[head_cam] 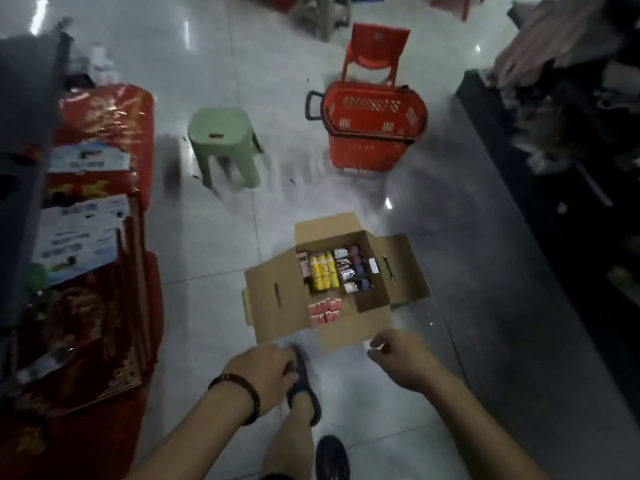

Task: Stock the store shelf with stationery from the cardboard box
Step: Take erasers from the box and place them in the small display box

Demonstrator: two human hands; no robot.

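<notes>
With the open cardboard box (277,292) and its stationery (329,271) just beyond both, the left hand (263,372) and right hand (398,355) hover loosely curled and empty, so the step looks like a pick: reach forward, grip a pack.

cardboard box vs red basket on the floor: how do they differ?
The cardboard box is brown with solid walls; the red basket is plastic with slotted walls and a black handle. The box has its flaps folded open with stationery showing inside; no goods show in the basket. The box sits near the wearer; the basket stands farther off, in front of the red chair. Both are open-topped and stand on the tiled floor.
</notes>
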